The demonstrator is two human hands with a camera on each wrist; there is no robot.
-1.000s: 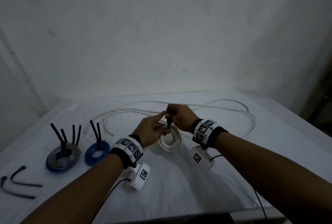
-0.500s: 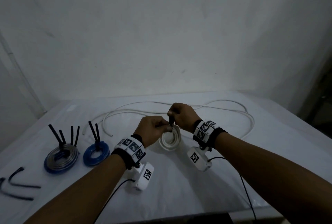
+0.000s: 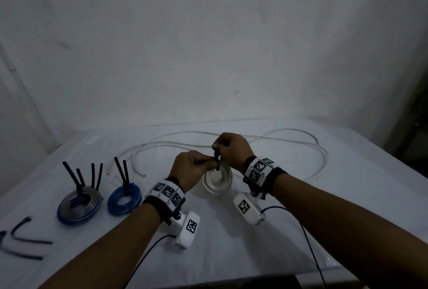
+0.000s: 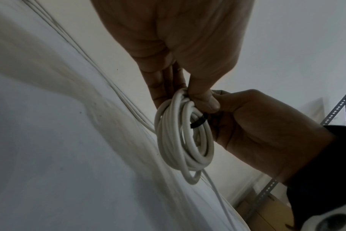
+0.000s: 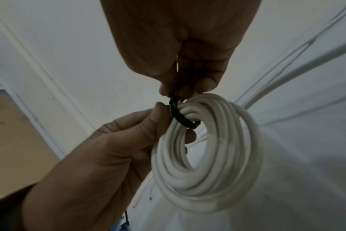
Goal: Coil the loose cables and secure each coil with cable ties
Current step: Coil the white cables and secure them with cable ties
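Observation:
A white cable coil (image 3: 217,180) hangs just above the table between both hands. A black cable tie (image 3: 217,161) is wrapped over its top edge. My left hand (image 3: 203,164) grips the coil (image 5: 207,140) at the top, thumb pressed beside the tie (image 5: 182,117) and fingers through the ring. My right hand (image 3: 219,150) pinches the tie's upright tail; in the right wrist view the fingertips (image 5: 188,92) close on it right above the coil. In the left wrist view the tie (image 4: 198,123) crosses the coil (image 4: 184,140) under the left thumb. The tie's head is hidden by the fingers.
The loose white cable (image 3: 323,156) trails in wide loops over the white-covered table (image 3: 254,254) behind the hands. At left lie a blue-and-grey coil (image 3: 78,205) and a blue coil (image 3: 124,198), both with black tie tails sticking up. Spare black ties (image 3: 23,239) lie far left.
The left index finger, stretched out a second ago, has curled in onto the tie and coil. Both hands have drawn slightly closer and the right hand sits a little higher.

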